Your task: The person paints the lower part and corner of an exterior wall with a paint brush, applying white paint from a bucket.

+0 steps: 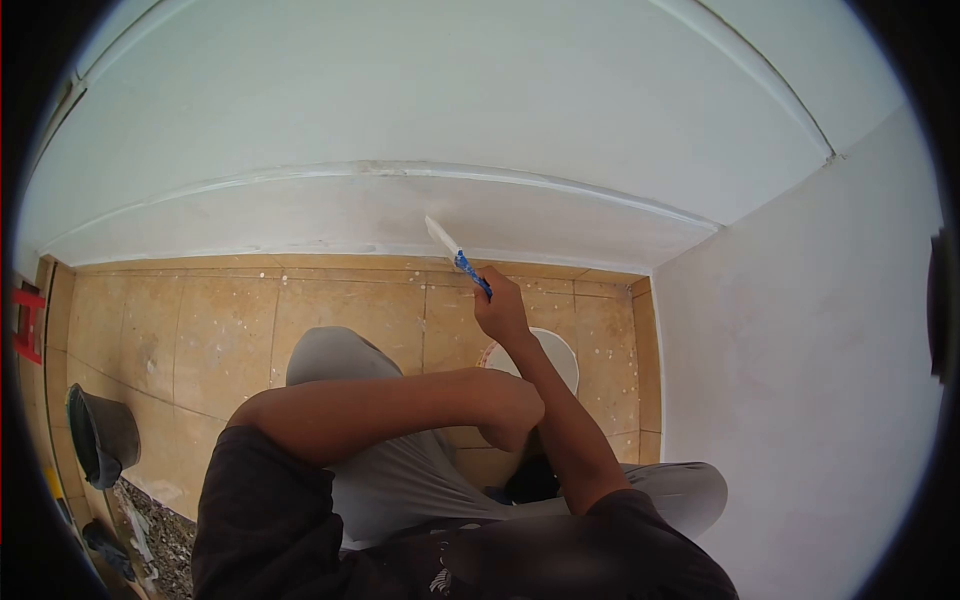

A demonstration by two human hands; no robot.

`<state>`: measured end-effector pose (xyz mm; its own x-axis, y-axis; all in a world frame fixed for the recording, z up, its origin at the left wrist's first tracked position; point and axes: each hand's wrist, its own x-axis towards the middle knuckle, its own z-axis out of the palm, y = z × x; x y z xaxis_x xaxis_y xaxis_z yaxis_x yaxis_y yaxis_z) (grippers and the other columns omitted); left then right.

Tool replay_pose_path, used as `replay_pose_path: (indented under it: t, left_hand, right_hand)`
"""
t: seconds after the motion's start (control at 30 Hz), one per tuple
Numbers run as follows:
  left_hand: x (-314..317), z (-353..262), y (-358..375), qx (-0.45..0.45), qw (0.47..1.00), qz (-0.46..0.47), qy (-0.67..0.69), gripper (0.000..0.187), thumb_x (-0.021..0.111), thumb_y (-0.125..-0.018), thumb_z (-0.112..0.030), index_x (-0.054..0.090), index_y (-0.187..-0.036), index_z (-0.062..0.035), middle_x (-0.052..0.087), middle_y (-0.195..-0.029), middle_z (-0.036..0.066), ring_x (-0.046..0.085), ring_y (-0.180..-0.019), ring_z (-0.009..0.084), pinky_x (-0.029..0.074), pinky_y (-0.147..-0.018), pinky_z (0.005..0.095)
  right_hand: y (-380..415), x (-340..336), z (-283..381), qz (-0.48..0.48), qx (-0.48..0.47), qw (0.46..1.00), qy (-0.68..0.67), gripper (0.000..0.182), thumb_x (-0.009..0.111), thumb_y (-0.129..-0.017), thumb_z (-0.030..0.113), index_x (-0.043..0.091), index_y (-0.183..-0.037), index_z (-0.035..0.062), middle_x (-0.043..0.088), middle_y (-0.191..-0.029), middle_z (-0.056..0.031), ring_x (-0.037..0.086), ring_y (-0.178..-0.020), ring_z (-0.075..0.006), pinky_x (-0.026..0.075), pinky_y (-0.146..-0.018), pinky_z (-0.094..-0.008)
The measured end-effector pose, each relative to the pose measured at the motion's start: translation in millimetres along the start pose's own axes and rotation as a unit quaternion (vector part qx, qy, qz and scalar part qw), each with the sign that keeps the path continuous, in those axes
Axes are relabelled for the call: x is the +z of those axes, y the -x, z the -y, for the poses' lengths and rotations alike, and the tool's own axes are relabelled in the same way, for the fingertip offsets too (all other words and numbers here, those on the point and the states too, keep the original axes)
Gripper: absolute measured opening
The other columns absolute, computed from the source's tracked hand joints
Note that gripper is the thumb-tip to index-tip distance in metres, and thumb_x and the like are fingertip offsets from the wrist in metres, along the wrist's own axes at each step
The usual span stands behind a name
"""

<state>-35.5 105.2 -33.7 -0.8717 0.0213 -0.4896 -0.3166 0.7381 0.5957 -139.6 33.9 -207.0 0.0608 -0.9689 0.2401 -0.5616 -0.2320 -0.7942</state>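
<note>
My right hand (502,305) is wrapped round the blue handle of a paintbrush (473,274). The brush slants up and left, its pale, white-coated end overlapping the low white wall strip (350,215) above the floor tiles. My left hand (513,412) is curled into a fist, close against my right forearm, with nothing showing out of it. Beyond that forearm stands a round white bucket (560,350), partly hidden by my arms.
White-spattered tan tiles (220,330) cover the floor. A dark bucket (108,432) leans at the left, near a red plastic object (28,325). A white side wall (790,380) rises on my right. A ledge (390,168) runs along the wall ahead.
</note>
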Motion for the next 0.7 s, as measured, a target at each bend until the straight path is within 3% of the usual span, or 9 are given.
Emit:
replay_pose_path:
  t: [0.1, 0.2, 0.27, 0.4, 0.47, 0.57, 0.7]
  left_hand:
    - [-0.2, -2.0, 5.2, -0.003, 1.0, -0.009, 0.01, 0.026, 0.055, -0.073, -0.012, 0.071, -0.083, 0.0054, 0.068, -0.083, 0.025, 0.068, -0.079, 0.0384, 0.054, -0.071, 0.0458]
    - [1.9, -6.4, 9.6, -0.038, 0.999, -0.026, 0.024, 0.026, 0.056, -0.074, -0.012, 0.071, -0.086, 0.0057, 0.069, -0.086, 0.024, 0.068, -0.081, 0.0378, 0.054, -0.073, 0.0455]
    - [0.2, -9.2, 14.1, -0.053, 0.998, -0.028, 0.013, 0.026, 0.056, -0.075, -0.013, 0.071, -0.087, 0.0047, 0.069, -0.087, 0.024, 0.069, -0.082, 0.0377, 0.055, -0.074, 0.0451]
    - [4.3, -0.3, 12.5, -0.088, 0.995, -0.044, -0.001, 0.026, 0.057, -0.075, -0.013, 0.072, -0.089, 0.0028, 0.069, -0.088, 0.023, 0.069, -0.084, 0.0375, 0.055, -0.074, 0.0448]
    - [1.8, 8.7, 9.3, -0.119, 0.992, -0.049, 0.001, 0.026, 0.056, -0.075, -0.013, 0.072, -0.089, 0.0024, 0.069, -0.089, 0.023, 0.069, -0.085, 0.0371, 0.055, -0.074, 0.0447]
    - [-3.9, 18.8, 4.5, -0.17, 0.984, -0.05, -0.013, 0.026, 0.056, -0.075, -0.012, 0.072, -0.089, 0.0015, 0.07, -0.09, 0.022, 0.068, -0.085, 0.0366, 0.055, -0.074, 0.0448]
    - [-13.7, 31.3, -2.2, -0.232, 0.971, -0.055, -0.018, 0.024, 0.055, -0.076, -0.013, 0.072, -0.089, -0.0012, 0.07, -0.091, 0.02, 0.068, -0.082, 0.0363, 0.054, -0.072, 0.0454]
  right_hand:
    - [10.1, -33.3, -1.0, 0.053, 0.043, 0.997, 0.029, 0.014, 0.061, -0.087, 0.004, 0.062, -0.101, 0.0021, 0.06, -0.073, -0.0157, 0.057, -0.066, -0.0255, 0.045, -0.063, -0.0366]
    - [10.3, -88.4, -6.7, 0.157, 0.077, 0.982, 0.063, 0.017, 0.061, -0.086, 0.007, 0.062, -0.102, 0.002, 0.062, -0.081, -0.0195, 0.06, -0.072, -0.0354, 0.046, -0.067, -0.0405]
    - [9.1, -139.1, -8.3, 0.186, 0.068, 0.976, 0.088, 0.017, 0.063, -0.087, 0.009, 0.062, -0.102, 0.0017, 0.064, -0.081, -0.0173, 0.061, -0.073, -0.0293, 0.047, -0.07, -0.038]
    - [26.1, -243.0, 15.5, 0.208, 0.165, 0.961, 0.076, 0.012, 0.063, -0.088, 0.008, 0.064, -0.097, 0.0016, 0.064, -0.08, -0.0056, 0.059, -0.075, -0.014, 0.048, -0.071, -0.0344]
    - [44.0, -277.0, 43.5, 0.219, 0.245, 0.942, 0.07, 0.011, 0.061, -0.088, 0.006, 0.064, -0.098, 0.002, 0.063, -0.078, -0.003, 0.058, -0.074, -0.0118, 0.048, -0.071, -0.0336]
    - [80.3, -295.4, 51.9, 0.215, 0.258, 0.94, 0.059, 0.008, 0.061, -0.091, 0.006, 0.062, -0.096, -0.0002, 0.063, -0.075, -0.0025, 0.057, -0.068, -0.0115, 0.049, -0.067, -0.0315]
    - [104.1, -280.6, 41.5, 0.244, 0.218, 0.934, 0.143, 0.01, 0.061, -0.09, 0.007, 0.062, -0.097, -0.0004, 0.063, -0.074, -0.007, 0.058, -0.066, -0.0165, 0.047, -0.064, -0.0348]
